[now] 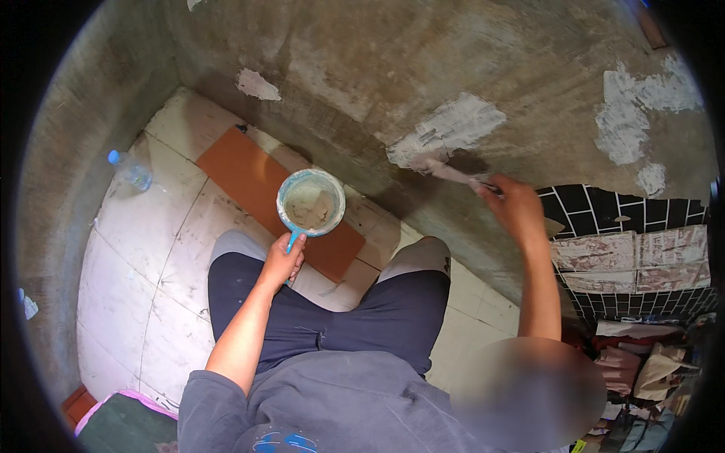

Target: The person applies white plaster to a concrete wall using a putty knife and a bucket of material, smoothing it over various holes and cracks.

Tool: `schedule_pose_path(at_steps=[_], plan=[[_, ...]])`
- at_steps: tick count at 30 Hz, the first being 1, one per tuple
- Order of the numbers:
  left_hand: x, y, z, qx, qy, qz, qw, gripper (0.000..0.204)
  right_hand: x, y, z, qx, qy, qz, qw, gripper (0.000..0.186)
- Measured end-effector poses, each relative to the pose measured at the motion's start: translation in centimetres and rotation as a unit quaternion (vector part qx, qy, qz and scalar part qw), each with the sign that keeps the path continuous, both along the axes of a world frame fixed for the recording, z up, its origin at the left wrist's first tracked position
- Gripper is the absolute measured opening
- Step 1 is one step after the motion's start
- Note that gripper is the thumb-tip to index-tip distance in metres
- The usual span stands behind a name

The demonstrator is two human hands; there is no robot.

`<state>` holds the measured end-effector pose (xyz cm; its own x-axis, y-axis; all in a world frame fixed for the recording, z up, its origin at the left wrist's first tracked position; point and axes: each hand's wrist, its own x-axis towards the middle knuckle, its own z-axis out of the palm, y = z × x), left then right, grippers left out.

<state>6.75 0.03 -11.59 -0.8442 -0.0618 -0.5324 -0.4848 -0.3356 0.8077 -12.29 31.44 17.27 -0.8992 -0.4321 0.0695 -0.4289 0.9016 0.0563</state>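
1. Wall (340,68): a grey-brown rough surface, rising beyond the dipper and to its right.
2. Floor (124,249): pale, smudged tiles, below the dipper and spreading to its left.
3. Board (242,170): flat, orange-brown, lying on the tiles beneath the dipper.
4. White patch (461,121): an uneven smear on the wall, above and to the right of the dipper.
5. Dipper (310,180): round, with a blue handle, held above the board (pale paste (306,214) shows inside).
6. Right hand (517,208): well to the right of the dipper, its fingers curled around the putty knife's grip.
7. Left hand (282,262): just below the dipper's bowl, grasping its handle.
8. Putty knife (458,176): right of the dipper, its slightly blurred blade at the patch's lower edge.
9. Bottle (136,174): clear, blue-capped, well left of the dipper.
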Motion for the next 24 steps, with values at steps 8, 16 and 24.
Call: schedule_pose_path(at_steps=[8, 16, 24], plan=[[-0.1, 0.3, 0.0, -0.013, 0.009, -0.007, 1.000, 0.038, -2.4, -1.7, -7.9, 0.113, 0.019, 0.031, 0.993, 0.029], [0.1, -0.2, 0.1, 0.000, 0.011, -0.001, 1.000, 0.036, 0.2, -2.4, 3.2, 0.092, 0.091, 0.019, 0.991, 0.028], [-0.2, -0.1, -0.3, 0.025, 0.030, 0.003, 0.999, 0.035, -1.2, -3.0, -2.4, 0.191, 0.024, 0.017, 0.981, 0.029]])
